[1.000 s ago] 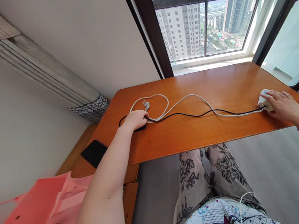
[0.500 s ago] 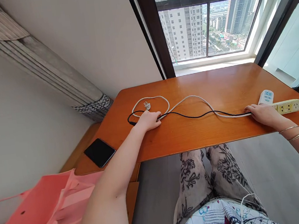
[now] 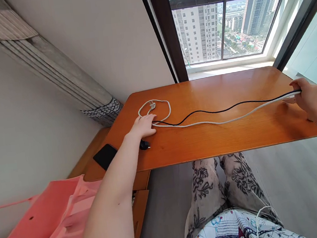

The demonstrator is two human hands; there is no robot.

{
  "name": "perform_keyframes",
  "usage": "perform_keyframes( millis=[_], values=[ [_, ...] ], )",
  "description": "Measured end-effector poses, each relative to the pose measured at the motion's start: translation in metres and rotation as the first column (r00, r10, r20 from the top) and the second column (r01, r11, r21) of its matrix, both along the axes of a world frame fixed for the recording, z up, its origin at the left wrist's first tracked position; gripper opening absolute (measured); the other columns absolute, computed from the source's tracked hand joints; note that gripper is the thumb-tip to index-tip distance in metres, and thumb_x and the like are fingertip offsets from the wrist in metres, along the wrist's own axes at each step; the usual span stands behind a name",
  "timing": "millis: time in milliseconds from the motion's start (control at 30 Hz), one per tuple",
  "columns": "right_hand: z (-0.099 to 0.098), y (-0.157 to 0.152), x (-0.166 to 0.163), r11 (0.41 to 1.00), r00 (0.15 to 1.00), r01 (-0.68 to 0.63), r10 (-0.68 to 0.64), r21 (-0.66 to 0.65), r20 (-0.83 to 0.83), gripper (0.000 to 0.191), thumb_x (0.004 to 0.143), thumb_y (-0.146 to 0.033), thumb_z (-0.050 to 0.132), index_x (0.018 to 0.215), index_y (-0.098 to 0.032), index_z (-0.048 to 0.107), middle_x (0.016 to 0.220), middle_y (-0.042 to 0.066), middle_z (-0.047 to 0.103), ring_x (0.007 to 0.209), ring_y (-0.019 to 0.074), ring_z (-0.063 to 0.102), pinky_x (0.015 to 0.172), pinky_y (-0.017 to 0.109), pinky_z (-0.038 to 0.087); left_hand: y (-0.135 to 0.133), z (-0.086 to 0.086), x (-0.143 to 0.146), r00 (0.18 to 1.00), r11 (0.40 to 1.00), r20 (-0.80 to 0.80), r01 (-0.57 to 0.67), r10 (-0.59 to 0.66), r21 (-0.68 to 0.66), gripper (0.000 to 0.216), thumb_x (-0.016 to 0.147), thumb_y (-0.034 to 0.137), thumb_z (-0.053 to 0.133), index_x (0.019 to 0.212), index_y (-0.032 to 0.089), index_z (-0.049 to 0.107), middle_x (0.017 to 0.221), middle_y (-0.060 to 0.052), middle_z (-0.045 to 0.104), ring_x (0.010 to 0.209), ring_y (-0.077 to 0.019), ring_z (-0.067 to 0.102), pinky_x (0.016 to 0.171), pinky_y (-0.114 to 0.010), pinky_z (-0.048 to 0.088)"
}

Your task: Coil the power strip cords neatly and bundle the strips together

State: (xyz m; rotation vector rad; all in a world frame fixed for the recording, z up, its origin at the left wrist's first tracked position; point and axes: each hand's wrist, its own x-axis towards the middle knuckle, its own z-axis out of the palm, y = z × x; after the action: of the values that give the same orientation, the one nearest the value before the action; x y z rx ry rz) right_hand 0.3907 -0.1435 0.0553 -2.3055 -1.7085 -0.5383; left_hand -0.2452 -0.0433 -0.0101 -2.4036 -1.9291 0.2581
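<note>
A white cable (image 3: 213,122) and a black cable (image 3: 223,109) run side by side across the orange wooden table (image 3: 207,144). My right hand (image 3: 310,98) is closed on both cables at the table's right end and holds them lifted off the top. My left hand (image 3: 143,126) lies on the cables at the left, fingers pressed down on them. The white cable loops behind that hand and ends in a white plug (image 3: 152,105). The black plug (image 3: 144,145) lies just by my left wrist. The power strip is out of view.
A black phone (image 3: 105,156) lies on a lower wooden ledge left of the table. A pink bag (image 3: 39,228) sits at the lower left. Folded grey mats (image 3: 56,73) lean on the wall. A large window (image 3: 221,16) stands behind the table. My patterned trousers (image 3: 226,187) show below.
My right hand has left the power strip, taken both cables and pulled them up and to the right, so they run straighter. My left hand still pins them; the black plug slid toward my wrist.
</note>
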Motion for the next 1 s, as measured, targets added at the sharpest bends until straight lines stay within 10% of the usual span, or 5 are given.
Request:
perform_keyframes(
  millis=[233,433,533,733,1000],
  values=[
    [0.043,-0.007,-0.065,0.99,0.984,-0.136,0.132,-0.033,-0.117,0.045,0.084,-0.013,0.047,0.125,-0.023,0.063,0.109,0.012,0.075,0.078,0.0244,0.062,0.062,0.032,0.033,-0.02,0.038,0.103,0.859,0.975,0.46,0.205,-0.223,0.091,0.078,0.091,0.053,0.052,0.156,0.015,0.035,0.163,-0.017,0.041,0.153,-0.033,0.033,0.129,-0.054,0.008],
    [0.072,-0.007,-0.131,0.877,0.857,-0.477,0.478,0.055,-0.193,0.046,0.079,-0.008,0.044,0.118,-0.022,0.064,0.099,0.008,0.075,0.082,0.0241,0.066,0.066,0.033,0.042,-0.061,0.07,0.216,0.181,0.803,0.899,0.543,-0.399,0.247,0.097,0.079,0.079,0.062,0.154,0.021,0.039,0.16,-0.018,0.043,0.149,-0.0368,0.039,0.124,-0.051,0.03],
    [0.079,-0.004,-0.154,0.816,0.794,-0.569,0.577,0.1,-0.192,0.042,0.08,-0.01,0.046,0.116,-0.023,0.063,0.088,0.007,0.074,0.079,0.0243,0.067,0.064,0.033,0.044,-0.081,0.077,0.254,0.015,0.763,0.968,0.619,-0.25,0.188,0.095,0.072,0.069,0.077,0.15,0.025,0.044,0.148,-0.018,0.055,0.136,-0.0355,0.054,0.114,-0.052,0.042],
    [0.087,-0.001,-0.163,0.848,0.833,-0.523,0.53,0.089,-0.158,0.041,0.084,-0.011,0.046,0.12,-0.023,0.061,0.094,0.007,0.076,0.077,0.0252,0.068,0.065,0.034,0.043,-0.09,0.072,0.263,0.15,0.752,0.988,0.645,0.046,-0.133,0.033,0.08,0.042,0.076,0.094,0.016,0.063,0.076,-0.002,0.064,0.069,-0.0132,0.063,0.067,-0.029,0.053],
    [0.103,0.001,-0.134,0.953,0.945,-0.302,0.299,0.0,-0.135,0.052,0.085,-0.007,0.048,0.134,-0.023,0.056,0.116,0.011,0.076,0.085,0.0275,0.067,0.068,0.036,0.04,-0.059,0.075,0.223,0.398,0.852,0.909,0.513,-0.126,-0.107,0.02,0.084,0.037,0.062,0.079,0.02,0.053,0.074,0.0,0.062,0.071,-0.0141,0.06,0.067,-0.027,0.048]
  ],
)
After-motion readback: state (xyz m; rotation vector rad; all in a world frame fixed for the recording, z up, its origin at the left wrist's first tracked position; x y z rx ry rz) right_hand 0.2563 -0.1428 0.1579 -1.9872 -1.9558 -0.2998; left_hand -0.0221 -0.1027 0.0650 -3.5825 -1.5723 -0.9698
